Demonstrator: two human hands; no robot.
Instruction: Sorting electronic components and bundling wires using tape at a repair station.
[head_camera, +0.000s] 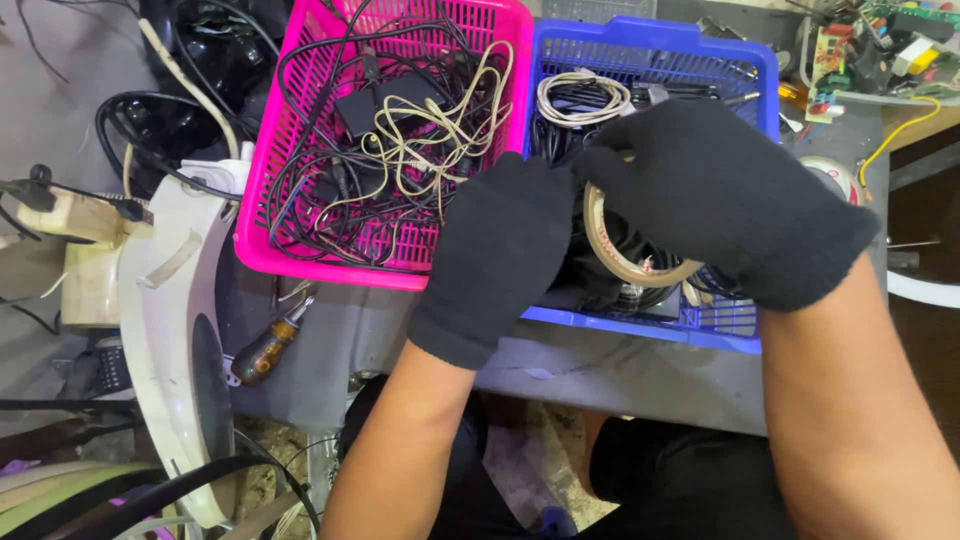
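Right hand (725, 195) grips a tape roll (625, 258) over the blue basket (655, 55). Left hand (500, 250) pinches the roll's left edge. Pink basket (290, 130) sits just left on the counter (620, 365).

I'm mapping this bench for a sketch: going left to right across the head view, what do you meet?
White appliance casing → brown-handled screwdriver → pink basket of tangled cables → left hand → roll of tape → right hand → circuit boards.

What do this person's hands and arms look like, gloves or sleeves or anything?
Both the left hand and the right hand wear plain black knit gloves ending at the wrist. No markings show on them. The forearms below are bare, with no sleeves, watch or bands visible.
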